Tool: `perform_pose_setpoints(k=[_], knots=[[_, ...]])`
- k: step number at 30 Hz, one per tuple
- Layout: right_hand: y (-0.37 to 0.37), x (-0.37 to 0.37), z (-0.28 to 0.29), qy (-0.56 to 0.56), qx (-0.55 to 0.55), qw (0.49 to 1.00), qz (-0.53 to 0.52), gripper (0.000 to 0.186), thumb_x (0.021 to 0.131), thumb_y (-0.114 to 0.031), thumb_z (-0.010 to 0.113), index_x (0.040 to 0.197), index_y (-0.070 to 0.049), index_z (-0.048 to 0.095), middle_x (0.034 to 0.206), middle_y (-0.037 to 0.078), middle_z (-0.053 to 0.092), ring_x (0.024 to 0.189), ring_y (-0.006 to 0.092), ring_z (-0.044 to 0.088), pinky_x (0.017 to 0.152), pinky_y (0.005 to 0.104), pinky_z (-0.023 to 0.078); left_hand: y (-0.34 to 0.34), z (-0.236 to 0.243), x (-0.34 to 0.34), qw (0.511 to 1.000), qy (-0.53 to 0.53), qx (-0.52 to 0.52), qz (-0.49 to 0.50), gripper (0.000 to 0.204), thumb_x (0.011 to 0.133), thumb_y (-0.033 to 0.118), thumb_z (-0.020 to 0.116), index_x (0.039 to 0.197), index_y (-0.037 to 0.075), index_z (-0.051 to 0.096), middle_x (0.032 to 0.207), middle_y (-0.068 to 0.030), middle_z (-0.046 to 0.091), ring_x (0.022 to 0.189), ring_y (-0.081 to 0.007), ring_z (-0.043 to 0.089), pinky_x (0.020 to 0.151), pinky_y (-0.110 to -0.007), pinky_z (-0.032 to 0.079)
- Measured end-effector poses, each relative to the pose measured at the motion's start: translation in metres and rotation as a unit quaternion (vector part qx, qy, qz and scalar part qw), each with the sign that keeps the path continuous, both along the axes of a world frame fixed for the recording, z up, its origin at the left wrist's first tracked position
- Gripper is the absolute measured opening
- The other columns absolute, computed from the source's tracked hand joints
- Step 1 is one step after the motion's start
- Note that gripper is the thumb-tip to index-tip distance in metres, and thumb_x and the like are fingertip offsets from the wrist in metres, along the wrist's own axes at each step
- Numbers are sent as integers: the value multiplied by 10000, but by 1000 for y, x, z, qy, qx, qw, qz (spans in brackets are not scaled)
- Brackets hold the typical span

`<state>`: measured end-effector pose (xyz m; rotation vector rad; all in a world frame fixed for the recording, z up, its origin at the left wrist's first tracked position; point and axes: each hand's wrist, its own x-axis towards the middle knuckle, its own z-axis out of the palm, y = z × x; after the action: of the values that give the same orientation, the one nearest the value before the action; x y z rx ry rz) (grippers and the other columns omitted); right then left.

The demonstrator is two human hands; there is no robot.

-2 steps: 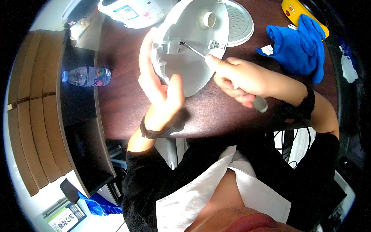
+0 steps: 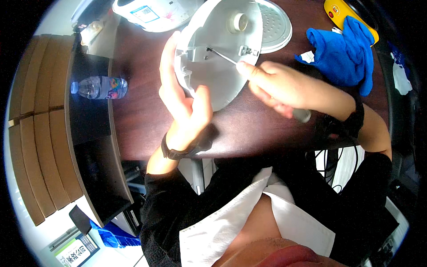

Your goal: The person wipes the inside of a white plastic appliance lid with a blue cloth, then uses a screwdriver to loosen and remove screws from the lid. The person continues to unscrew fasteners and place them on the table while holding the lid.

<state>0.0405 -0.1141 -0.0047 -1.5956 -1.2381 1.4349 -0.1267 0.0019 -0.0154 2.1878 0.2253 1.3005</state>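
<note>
My left hand (image 2: pixel 180 100) grips the left rim of a white curved plastic housing (image 2: pixel 215 82), tilted above the table. A short round spout (image 2: pixel 238 22) sits in its upper part, with small clips along the edges. My right hand (image 2: pixel 278 91) is closed on a screwdriver (image 2: pixel 301 115); its slim shaft reaches into the housing, its tip at a small dark spot left of centre. Behind the housing lie a perforated white plate (image 2: pixel 275 31) and a white appliance body (image 2: pixel 155 18) with a printed label.
A water bottle (image 2: pixel 100 87) lies at the left, beside stacked brown boxes (image 2: pixel 42 133). A blue cloth (image 2: pixel 340 62) and a yellow object (image 2: pixel 333 9) are at the upper right of the dark table (image 2: pixel 240 133). Cables (image 2: pixel 338 169) hang below its front edge.
My right hand and the screwdriver handle have shifted slightly right, with the fingers turned a little. My left hand and the housing look unchanged.
</note>
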Motion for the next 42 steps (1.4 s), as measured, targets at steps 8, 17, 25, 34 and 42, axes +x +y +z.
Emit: perform_pose_setpoints(k=[8,17,25,34,42], knots=[[3,14,12,-497,237,834,-48,602,911,-452,410,595,24,599,491,208,507,466,356,545,483,408,464,-2,3,0,1000,3,-2,-10,683,654,60,446,1320,-31,324,1124,-225,546,1004,-272,566,896,-361,428],[-1,-5,15,344,-208,914,51,644,906,-609,181,526,-107,316,416,-21,301,275,67,285,280,224,305,4,0,3,999,-3,-33,-12,688,652,32,430,1327,-27,311,1103,-221,561,996,-267,574,893,-349,430],[8,16,11,-197,23,980,22,662,924,-535,299,508,-40,441,407,77,397,309,182,416,347,323,383,-1,4,1,1000,15,3,2,695,643,18,418,1328,-28,307,1070,-208,575,959,-263,587,873,-337,442],[8,9,15,-356,97,929,-30,681,910,-552,320,531,-18,508,410,94,440,360,229,505,382,354,437,4,5,0,998,12,-58,-6,684,649,44,431,1320,-28,321,1155,-212,523,1047,-260,532,931,-357,396],[2,1,17,330,-210,917,74,622,891,-625,242,537,-117,306,425,-16,292,291,69,289,292,245,320,4,1,0,999,6,-45,-13,665,673,54,440,1323,-27,322,1133,-214,543,1022,-270,558,903,-353,420]])
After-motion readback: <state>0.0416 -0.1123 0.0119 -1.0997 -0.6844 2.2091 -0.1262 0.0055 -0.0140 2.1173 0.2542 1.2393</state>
